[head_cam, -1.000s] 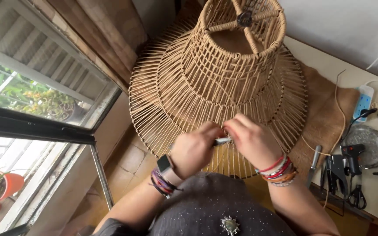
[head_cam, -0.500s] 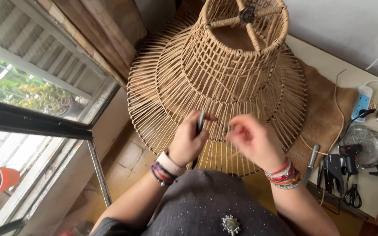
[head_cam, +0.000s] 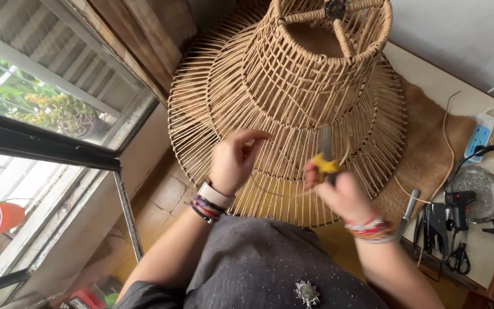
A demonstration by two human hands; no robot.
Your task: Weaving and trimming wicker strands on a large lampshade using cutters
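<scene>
Woven rattan lampshade stood on counter. Left hand half-curled against its lower ribs, holding nothing visible. Right hand closed around yellow-handled tool at lampshade's near edge.

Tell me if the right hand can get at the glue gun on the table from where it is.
Probably yes. The glue gun lies in the open on the table, nothing above it. But the right hand already holds a yellow-handled tool at the woven lampshade, so its grip is taken.

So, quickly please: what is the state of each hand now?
Left hand: fingers curled, holding nothing visible, at the woven lampshade.
Right hand: closed on a yellow-handled tool.
</scene>
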